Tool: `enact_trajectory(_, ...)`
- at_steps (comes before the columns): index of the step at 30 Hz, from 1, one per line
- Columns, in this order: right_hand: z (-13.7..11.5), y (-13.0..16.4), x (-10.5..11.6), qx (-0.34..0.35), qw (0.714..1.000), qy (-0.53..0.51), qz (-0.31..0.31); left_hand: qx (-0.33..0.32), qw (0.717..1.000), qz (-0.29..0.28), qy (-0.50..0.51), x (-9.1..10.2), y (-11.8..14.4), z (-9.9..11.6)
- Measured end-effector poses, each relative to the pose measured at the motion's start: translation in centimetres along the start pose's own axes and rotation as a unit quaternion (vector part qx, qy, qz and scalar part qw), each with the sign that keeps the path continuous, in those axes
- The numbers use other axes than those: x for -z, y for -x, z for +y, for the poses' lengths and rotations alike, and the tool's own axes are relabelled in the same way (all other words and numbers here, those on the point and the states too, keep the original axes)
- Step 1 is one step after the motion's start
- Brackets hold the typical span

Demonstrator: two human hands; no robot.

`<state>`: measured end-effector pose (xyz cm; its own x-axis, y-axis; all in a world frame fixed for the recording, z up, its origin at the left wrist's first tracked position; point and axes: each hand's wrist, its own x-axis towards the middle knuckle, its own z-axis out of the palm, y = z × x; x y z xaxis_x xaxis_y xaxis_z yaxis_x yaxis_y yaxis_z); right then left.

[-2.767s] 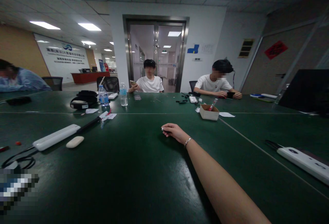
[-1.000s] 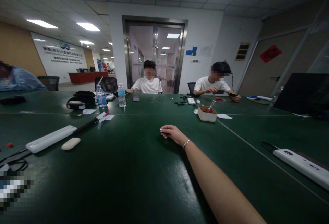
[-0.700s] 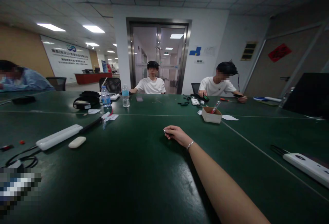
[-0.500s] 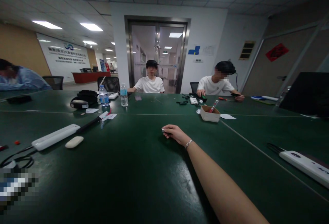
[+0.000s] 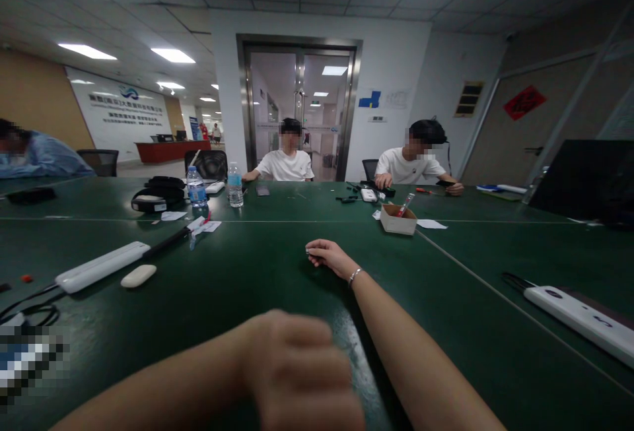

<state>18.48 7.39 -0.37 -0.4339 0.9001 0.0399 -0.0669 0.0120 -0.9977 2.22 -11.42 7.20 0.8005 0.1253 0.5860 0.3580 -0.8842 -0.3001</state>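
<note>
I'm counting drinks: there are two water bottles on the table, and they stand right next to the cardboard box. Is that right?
Not quite. The two bottles stand far left on the table, apart from the box, which sits over to the right. The head view shows it.

small silvery object (image 5: pixel 310 254) | mostly hidden in fingers | at green table's middle

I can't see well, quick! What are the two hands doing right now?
Left hand: blurry and close to the camera, looks curled shut; holding anything cannot be told.
Right hand: resting on the green table, fingers pinching a small silvery thing.
</note>
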Motion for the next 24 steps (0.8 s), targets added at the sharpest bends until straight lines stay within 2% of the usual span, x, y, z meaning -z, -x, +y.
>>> enact_trajectory(3, 0.0, 0.0, -0.2, 0.031, 0.999, -0.009, 0.032, 0.006, 0.998, -0.046, 0.030, -1.4, -1.9, -4.7)
enact_trajectory(4, 0.1, 0.0, -0.3, 0.039, 0.998, -0.010, 0.037, 0.054, 0.996, -0.058, 0.029, -2.1, -2.2, -6.4)
enact_trajectory(6, 0.0, -0.1, -0.4, 0.039, 0.999, -0.009, 0.032, 0.187, 0.981, -0.041, 0.021, -3.9, -2.1, -9.4)
enact_trajectory(9, -0.1, -0.1, -0.6, 0.019, 1.000, 0.004, 0.023, 0.392, 0.918, 0.032, 0.047, -6.6, -0.1, -12.1)
enact_trajectory(11, -0.2, -0.2, -0.7, 0.017, 0.999, 0.019, 0.029, 0.477, 0.872, 0.050, 0.100, -8.2, 1.8, -12.6)
enact_trajectory(12, -0.2, -0.2, -0.7, 0.018, 0.999, 0.028, 0.030, 0.499, 0.854, 0.038, 0.138, -8.9, 2.6, -12.6)
enact_trajectory(15, -0.2, -0.5, -0.9, 0.023, 0.998, 0.055, 0.033, 0.530, 0.808, -0.020, 0.256, -10.4, 4.4, -12.6)
enact_trajectory(17, -0.1, -0.7, -1.0, 0.033, 0.996, 0.072, 0.042, 0.537, 0.790, -0.036, 0.293, -11.0, 4.9, -12.7)
enact_trajectory(21, -0.1, -0.8, -1.4, 0.043, 0.992, 0.096, 0.063, 0.519, 0.794, -0.060, 0.309, -11.6, 5.0, -12.9)
enact_trajectory(24, -0.2, -0.7, -2.0, 0.041, 0.993, 0.093, 0.053, 0.506, 0.797, -0.057, 0.325, -11.8, 5.1, -13.1)
